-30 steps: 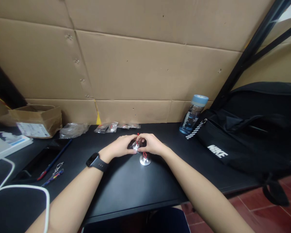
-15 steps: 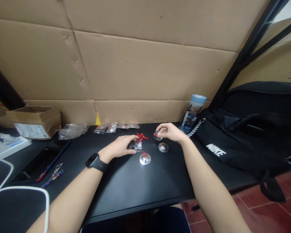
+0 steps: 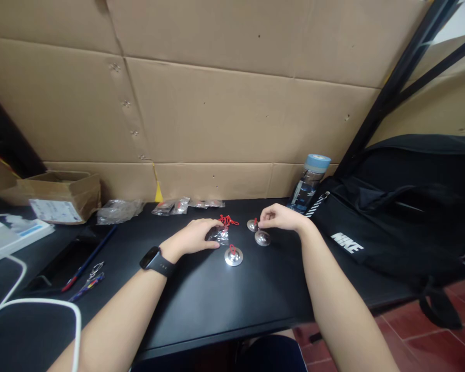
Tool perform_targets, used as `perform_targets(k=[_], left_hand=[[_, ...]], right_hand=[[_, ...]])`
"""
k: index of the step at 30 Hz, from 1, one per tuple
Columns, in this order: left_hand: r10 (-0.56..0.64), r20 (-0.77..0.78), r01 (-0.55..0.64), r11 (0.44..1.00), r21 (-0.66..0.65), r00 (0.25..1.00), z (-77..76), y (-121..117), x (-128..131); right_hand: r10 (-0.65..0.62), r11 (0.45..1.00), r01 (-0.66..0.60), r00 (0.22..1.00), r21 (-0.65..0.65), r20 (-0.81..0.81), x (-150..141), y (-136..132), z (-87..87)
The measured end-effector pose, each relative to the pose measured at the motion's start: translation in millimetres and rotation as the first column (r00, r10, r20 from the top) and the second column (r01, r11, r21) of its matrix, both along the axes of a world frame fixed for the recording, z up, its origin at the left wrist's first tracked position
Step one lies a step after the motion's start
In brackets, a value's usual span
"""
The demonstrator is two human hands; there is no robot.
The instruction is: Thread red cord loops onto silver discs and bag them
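My left hand lies on the table with thumb and fingers spread around a small clear plastic bag. A bundle of red cords is just beyond its fingertips. With fingers pinched together, my right hand is at the red cord loop of a small silver finger cymbal; the fingertips partly cover the cord. A second finger cymbal, dome up, sits just below that hand. Nearer to me, a third finger cymbal with a red loop on top rests between the hands.
Several plastic packets line the back edge beside an open cardboard box. A water bottle and a black bag stand at right. On the left are a pen, a keychain and a white cable.
My right hand has shifted slightly right off the far cymbal, uncovering more of it, its fingers now at the cord. My left hand keeps its place by the plastic bag.
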State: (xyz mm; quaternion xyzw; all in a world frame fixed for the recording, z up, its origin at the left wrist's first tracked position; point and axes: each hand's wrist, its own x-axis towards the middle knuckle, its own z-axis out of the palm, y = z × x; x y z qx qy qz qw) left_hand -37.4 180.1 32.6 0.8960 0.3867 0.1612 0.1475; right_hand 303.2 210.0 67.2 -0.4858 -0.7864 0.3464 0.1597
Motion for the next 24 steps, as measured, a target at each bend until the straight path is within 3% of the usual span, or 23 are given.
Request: perform_targets(k=[2, 5, 12, 24], left_hand=[[0.003, -0.022, -0.003, 1.000, 0.008, 1.000, 0.5, -0.1, -0.1], [0.000, -0.054, 0.001, 1.000, 0.023, 0.999, 2.4, -0.4, -1.7], [0.025, -0.081, -0.023, 0.999, 0.025, 0.996, 7.1, -1.2, -6.7], [0.022, -0.097, -0.017, 0.998, 0.053, 0.995, 5.1, -1.8, -4.3]], right_hand=[[0.092, 0.990, -0.082, 0.992, -0.111, 0.089, -0.6, -7.0, 5.0], [0.131, 0.975, -0.099, 0.979, -0.198, 0.154, -5.7, -12.1, 4.7], [-0.008, 0.999, 0.018, 0.970, -0.041, 0.241, -12.4, -10.2, 1.4], [0.038, 0.981, 0.013, 0.967, -0.196, 0.252, -7.9, -9.6, 2.4]])
